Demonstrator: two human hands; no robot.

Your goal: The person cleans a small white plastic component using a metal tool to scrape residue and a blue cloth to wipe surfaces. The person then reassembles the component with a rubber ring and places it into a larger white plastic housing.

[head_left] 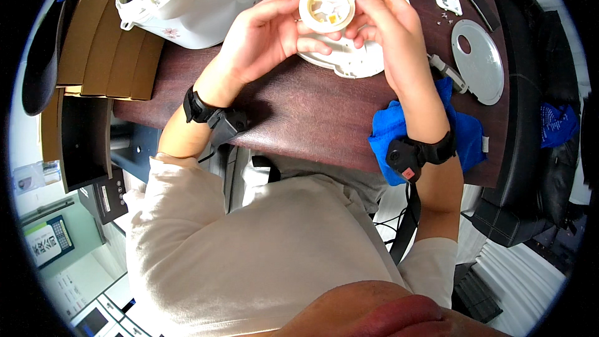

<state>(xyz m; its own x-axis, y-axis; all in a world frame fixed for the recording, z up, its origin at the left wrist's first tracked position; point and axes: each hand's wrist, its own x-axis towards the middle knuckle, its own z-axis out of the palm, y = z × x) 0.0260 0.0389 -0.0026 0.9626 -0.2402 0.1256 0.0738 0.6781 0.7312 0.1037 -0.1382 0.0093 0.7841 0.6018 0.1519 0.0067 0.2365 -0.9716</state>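
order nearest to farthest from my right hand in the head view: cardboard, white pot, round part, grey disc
1. Round part: at the right hand
2. Grey disc: right
3. White pot: left
4. Cardboard: far left, beyond the pot

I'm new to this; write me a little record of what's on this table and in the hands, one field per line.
Left hand: holds the left side of a small round white part
Right hand: holds that part's right side
Beneath the hands: large round white piece
Left on table: white flower-patterned tub
Right on table: silver plate with round hole, small white bracket, blue cloth
Wrists: black strapped devices
Surface: dark brown table
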